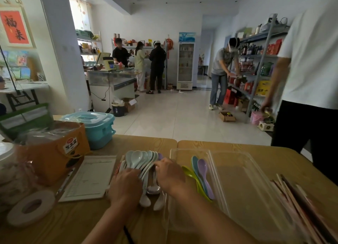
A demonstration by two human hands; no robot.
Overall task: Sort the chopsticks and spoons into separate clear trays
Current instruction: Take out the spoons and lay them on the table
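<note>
the spoon half of the sort is under way. both hands are on a fanned heap of pale spoons [141, 160] lying on the table [80, 225] just left of the clear tray [247, 179]. the left hand [126, 186] lies over the handles with its fingers bent down onto them, steadying the heap; whether the thumb closes underneath is hidden. the right hand [171, 174], the one nearer the tray, has its fingers curled in against the edge of the fan, apparently pinching off a few spoons. three coloured spoons [202, 174], green, blue and purple, already lie inside the tray along its left wall. the chopsticks [301, 207] sit in a loose bundle at the tray's right side; i cannot tell whether they rest in a second tray or on the bare table, since the clear plastic edges overlap.

the next move likely calls for lifting a gathered stack clear of the heap and carrying it over the tray's left rim to set it beside the coloured ones. the nested bowls could slide apart, so a firm two-handed squeeze seems wise.

further left of the tray are a printed sheet [89, 178], a roll of tape [31, 208], an orange carton [54, 152] and a blue lidded box [97, 128]; none crosses the short path to the tray. a person in a white shirt [311, 70] stands beyond the tray's far right corner, close to the chopsticks.
</note>
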